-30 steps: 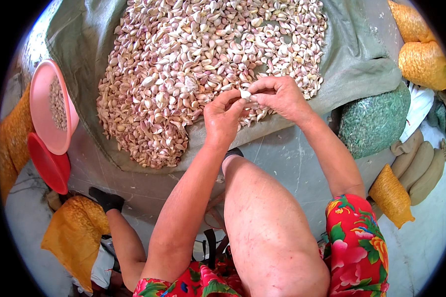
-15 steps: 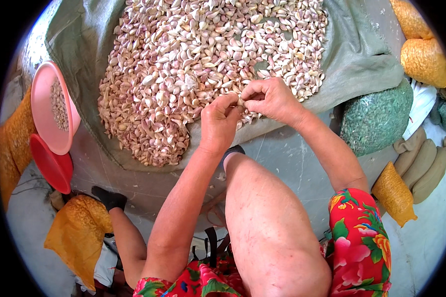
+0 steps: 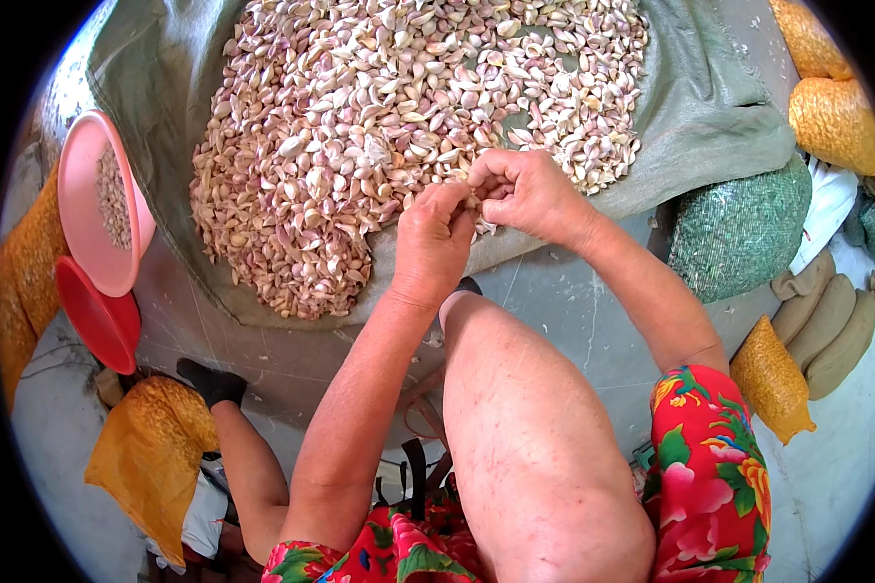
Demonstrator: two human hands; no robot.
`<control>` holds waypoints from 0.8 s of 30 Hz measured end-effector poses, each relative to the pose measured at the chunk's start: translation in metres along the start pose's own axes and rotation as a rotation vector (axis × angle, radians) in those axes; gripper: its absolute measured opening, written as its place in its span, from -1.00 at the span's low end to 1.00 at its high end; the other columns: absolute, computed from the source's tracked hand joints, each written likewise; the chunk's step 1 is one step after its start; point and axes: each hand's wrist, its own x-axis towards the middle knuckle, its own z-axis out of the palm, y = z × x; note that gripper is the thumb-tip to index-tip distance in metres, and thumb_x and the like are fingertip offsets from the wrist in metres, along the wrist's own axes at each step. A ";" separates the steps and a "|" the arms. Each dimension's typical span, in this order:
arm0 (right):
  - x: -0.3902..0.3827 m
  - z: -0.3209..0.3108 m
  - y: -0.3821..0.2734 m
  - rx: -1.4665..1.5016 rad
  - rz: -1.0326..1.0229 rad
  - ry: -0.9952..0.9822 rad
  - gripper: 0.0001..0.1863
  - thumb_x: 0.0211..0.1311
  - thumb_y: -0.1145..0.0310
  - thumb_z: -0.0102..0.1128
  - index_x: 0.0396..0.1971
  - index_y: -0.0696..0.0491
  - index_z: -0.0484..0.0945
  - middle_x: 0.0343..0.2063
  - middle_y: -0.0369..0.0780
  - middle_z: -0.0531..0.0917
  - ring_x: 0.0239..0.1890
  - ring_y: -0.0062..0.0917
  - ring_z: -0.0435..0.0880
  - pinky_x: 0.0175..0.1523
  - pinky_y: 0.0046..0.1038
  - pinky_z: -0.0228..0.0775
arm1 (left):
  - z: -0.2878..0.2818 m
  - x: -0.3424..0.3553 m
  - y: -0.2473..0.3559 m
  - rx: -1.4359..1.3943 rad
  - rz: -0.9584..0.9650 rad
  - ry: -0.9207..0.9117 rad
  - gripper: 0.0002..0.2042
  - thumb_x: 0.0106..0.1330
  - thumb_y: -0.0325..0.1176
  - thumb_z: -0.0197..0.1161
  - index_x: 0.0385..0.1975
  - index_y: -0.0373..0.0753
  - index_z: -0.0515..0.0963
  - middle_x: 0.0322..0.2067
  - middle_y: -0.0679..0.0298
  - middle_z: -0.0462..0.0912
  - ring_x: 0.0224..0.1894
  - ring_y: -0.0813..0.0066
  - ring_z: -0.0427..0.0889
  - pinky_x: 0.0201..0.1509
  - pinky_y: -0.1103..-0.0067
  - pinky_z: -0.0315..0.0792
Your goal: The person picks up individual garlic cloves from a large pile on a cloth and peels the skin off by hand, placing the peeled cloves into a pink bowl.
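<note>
My left hand (image 3: 432,239) and my right hand (image 3: 532,194) meet with fingertips pinched together over the front edge of a wide heap of garlic cloves (image 3: 331,107). Between them is a small pale piece (image 3: 472,202), apparently a clove, mostly hidden by the fingers. The heap, white, tan and pinkish, lies on a grey-green woven sheet (image 3: 705,131), with a few patches of sheet showing through at the right.
A pink basin (image 3: 87,243) holding small pale pieces overlaps a red basin (image 3: 92,321) at left. Orange mesh sacks (image 3: 836,121), a green mesh sack (image 3: 734,233) and tan bundles (image 3: 836,345) lie right. Another orange bag (image 3: 146,457) is at lower left, beside my foot.
The white clove visible at my fingertips a second ago is now mostly covered. My fingers have closed in around it, and my right hand has tilted and shifted slightly left.
</note>
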 end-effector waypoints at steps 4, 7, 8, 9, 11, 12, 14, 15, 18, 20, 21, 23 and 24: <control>0.002 -0.003 0.002 0.144 0.060 -0.025 -0.82 -0.02 0.63 0.26 -0.34 0.18 0.62 -0.47 -0.31 0.70 -0.40 -0.73 0.64 -0.28 -0.60 0.54 | -0.003 -0.001 0.002 0.005 -0.008 -0.047 -0.76 0.12 -0.62 0.30 -0.18 -0.29 0.60 -0.32 0.07 0.64 -0.33 0.12 0.66 -0.23 0.39 0.54; 0.002 -0.004 -0.001 0.181 0.121 0.009 -0.81 0.00 0.64 0.25 -0.31 0.19 0.62 -0.45 -0.30 0.71 -0.39 -0.74 0.64 -0.29 -0.61 0.54 | 0.001 -0.002 0.003 -0.047 -0.028 -0.071 -0.77 0.18 -0.62 0.30 -0.16 -0.32 0.60 -0.32 0.14 0.66 -0.32 0.31 0.69 -0.21 0.48 0.56; 0.002 -0.004 -0.001 0.159 0.095 0.027 -0.80 0.01 0.64 0.24 -0.30 0.19 0.62 -0.45 -0.29 0.71 -0.39 -0.74 0.64 -0.28 -0.62 0.54 | 0.004 -0.003 0.004 -0.133 -0.099 -0.070 -0.77 0.21 -0.63 0.30 -0.13 -0.35 0.60 -0.32 0.20 0.67 -0.29 0.43 0.70 -0.17 0.55 0.58; 0.002 -0.003 0.000 0.138 0.069 0.045 -0.80 0.02 0.64 0.24 -0.29 0.19 0.62 -0.44 -0.29 0.71 -0.38 -0.75 0.64 -0.28 -0.62 0.54 | 0.007 -0.004 0.003 -0.219 -0.170 -0.069 -0.77 0.25 -0.65 0.29 -0.10 -0.38 0.59 -0.32 0.26 0.68 -0.26 0.55 0.71 -0.13 0.62 0.60; 0.003 -0.001 0.001 0.152 0.024 0.087 -0.79 0.03 0.64 0.24 -0.27 0.20 0.62 -0.42 -0.29 0.72 -0.37 -0.75 0.64 -0.28 -0.62 0.54 | 0.010 -0.003 -0.001 -0.397 -0.238 -0.040 -0.78 0.29 -0.66 0.26 -0.08 -0.38 0.58 -0.28 0.27 0.68 -0.21 0.54 0.71 -0.10 0.60 0.62; 0.004 0.001 0.002 0.187 0.003 0.107 -0.79 0.03 0.64 0.23 -0.27 0.20 0.62 -0.41 -0.28 0.72 -0.37 -0.75 0.64 -0.28 -0.62 0.53 | 0.011 -0.003 -0.001 -0.485 -0.273 -0.022 -0.79 0.31 -0.66 0.24 -0.07 -0.38 0.58 -0.26 0.28 0.69 -0.18 0.54 0.70 -0.08 0.59 0.64; 0.003 0.003 0.002 0.172 -0.025 0.139 -0.79 0.04 0.64 0.23 -0.26 0.20 0.62 -0.40 -0.29 0.72 -0.37 -0.75 0.63 -0.29 -0.62 0.52 | 0.011 0.001 -0.004 -0.716 -0.311 0.021 -0.80 0.34 -0.64 0.22 -0.07 -0.35 0.58 -0.23 0.27 0.69 -0.16 0.53 0.70 -0.06 0.56 0.65; 0.002 0.003 0.001 0.120 -0.032 0.153 -0.79 0.04 0.64 0.23 -0.26 0.19 0.62 -0.40 -0.29 0.72 -0.37 -0.75 0.62 -0.29 -0.62 0.51 | 0.011 0.002 -0.005 -0.833 -0.328 0.041 -0.81 0.35 -0.63 0.21 -0.07 -0.34 0.58 -0.21 0.27 0.68 -0.15 0.52 0.70 -0.06 0.54 0.66; -0.002 0.006 -0.004 -0.010 -0.074 0.222 -0.79 0.05 0.62 0.25 -0.26 0.16 0.63 -0.41 -0.31 0.72 -0.40 -0.77 0.60 -0.31 -0.61 0.49 | 0.010 0.004 -0.006 -0.939 -0.341 0.026 -0.82 0.39 -0.58 0.19 -0.06 -0.33 0.56 -0.18 0.24 0.68 -0.13 0.51 0.69 -0.03 0.51 0.67; -0.005 0.010 -0.010 -0.091 -0.100 0.260 -0.80 0.05 0.60 0.27 -0.27 0.13 0.64 -0.43 -0.32 0.70 -0.41 -0.78 0.59 -0.32 -0.61 0.49 | 0.011 0.002 -0.004 -0.911 -0.372 0.025 -0.83 0.41 -0.56 0.17 -0.05 -0.34 0.55 -0.18 0.23 0.68 -0.12 0.50 0.69 -0.01 0.51 0.67; -0.006 0.012 -0.016 -0.133 -0.111 0.270 -0.80 0.04 0.59 0.28 -0.27 0.12 0.65 -0.44 -0.33 0.69 -0.42 -0.78 0.59 -0.32 -0.60 0.49 | 0.011 0.002 -0.001 -0.895 -0.387 0.026 -0.84 0.42 -0.55 0.16 -0.05 -0.34 0.54 -0.18 0.22 0.67 -0.11 0.49 0.69 0.00 0.51 0.66; -0.005 0.012 -0.018 -0.112 -0.113 0.285 -0.82 0.06 0.58 0.28 -0.28 0.13 0.64 -0.46 -0.33 0.68 -0.41 -0.78 0.60 -0.32 -0.59 0.50 | 0.010 0.006 0.002 -0.914 -0.418 0.049 -0.83 0.43 -0.56 0.13 -0.04 -0.36 0.53 -0.18 0.19 0.67 -0.12 0.45 0.70 -0.01 0.51 0.67; -0.005 0.013 -0.016 -0.048 -0.105 0.288 -0.83 0.08 0.59 0.28 -0.28 0.15 0.64 -0.46 -0.33 0.69 -0.41 -0.78 0.61 -0.31 -0.58 0.52 | 0.009 0.007 0.002 -0.922 -0.432 0.063 -0.83 0.44 -0.56 0.11 -0.03 -0.37 0.52 -0.18 0.17 0.67 -0.12 0.43 0.71 -0.01 0.50 0.67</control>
